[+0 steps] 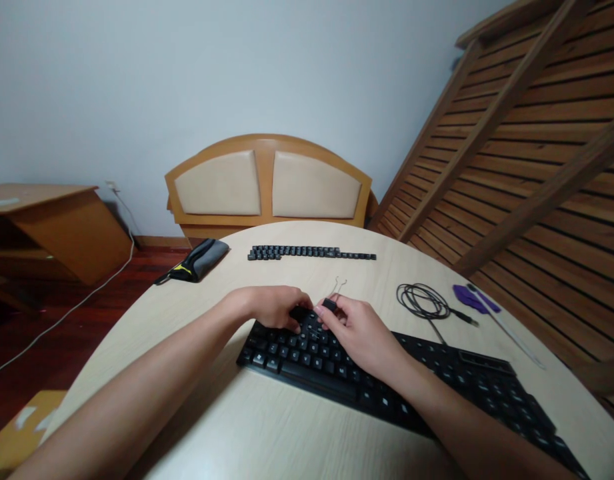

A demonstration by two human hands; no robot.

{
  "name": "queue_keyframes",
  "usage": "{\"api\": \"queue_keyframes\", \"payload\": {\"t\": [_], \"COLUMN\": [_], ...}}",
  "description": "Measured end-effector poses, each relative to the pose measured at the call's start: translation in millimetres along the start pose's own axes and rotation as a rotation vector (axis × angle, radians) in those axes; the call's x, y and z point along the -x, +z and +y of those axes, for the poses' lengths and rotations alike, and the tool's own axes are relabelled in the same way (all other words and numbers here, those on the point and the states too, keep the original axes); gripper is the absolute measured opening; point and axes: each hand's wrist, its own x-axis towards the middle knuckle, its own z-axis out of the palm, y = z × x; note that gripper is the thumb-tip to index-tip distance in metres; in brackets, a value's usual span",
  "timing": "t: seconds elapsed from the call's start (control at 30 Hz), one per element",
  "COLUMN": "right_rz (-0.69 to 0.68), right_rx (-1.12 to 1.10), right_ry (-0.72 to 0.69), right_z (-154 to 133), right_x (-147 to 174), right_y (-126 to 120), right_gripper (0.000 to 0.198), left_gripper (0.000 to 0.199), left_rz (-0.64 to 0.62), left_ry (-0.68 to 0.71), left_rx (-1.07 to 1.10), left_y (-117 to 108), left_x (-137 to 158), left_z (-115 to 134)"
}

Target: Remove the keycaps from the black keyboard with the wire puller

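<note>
A black keyboard [319, 380] lies slanted across the light wooden table, with some keycaps gone from its upper left part. My left hand [274, 307] is closed over the keyboard's upper left edge, thumb on the key side and fingers bent toward the back. Pinched between the thumb and fingers of my right hand [354, 327] is a wire keycap puller [329, 305] with a black handle; its two thin wire prongs point up and away from the keyboard. Removed keycaps [307, 252] stand in tidy rows farther back on the table.
A coiled black cable [424, 301] lies right of my hands, near a purple cloth [474, 299] and a thin white stick-like tool [509, 330]. At the back left sits a grey and black pouch [199, 260]. The round table [197, 427] has a headboard [264, 177] behind it.
</note>
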Motion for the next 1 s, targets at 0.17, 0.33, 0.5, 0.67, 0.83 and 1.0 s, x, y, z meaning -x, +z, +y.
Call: {"api": "queue_keyframes", "payload": {"t": [0.17,0.33,0.5,0.67,0.83,1.0], "right_rz": [0.063,0.061,0.061,0.065,0.058,0.068], "right_rx": [-0.159,-0.252,-0.233,-0.254,-0.326,-0.308], "right_ry": [0.034,0.047,0.033,0.042,0.034,0.004], "right_z": [15.8,23.1,21.7,21.8,17.1,14.1], "right_x": [-1.5,-2.5,-1.3,-0.2,1.4,3.1], "right_y": [11.8,16.1,16.6,17.9,17.2,15.0], "right_gripper": [0.025,0.025,0.025,0.025,0.025,0.022], "left_gripper": [0.038,0.037,0.044,0.03,0.025,0.022], "left_rz": [0.04,0.082,0.408,0.664,0.659,0.653], "left_ry": [-0.056,-0.038,-0.067,-0.064,0.006,0.036], "left_rx": [-0.096,-0.117,0.087,0.192,0.184,0.182], "left_y": [3.2,13.2,44.8,74.5,76.4,74.7], "left_x": [-0.1,9.6,21.0,24.6,26.6,27.1], "left_z": [8.1,19.7,20.8,17.0,20.8,22.1]}}
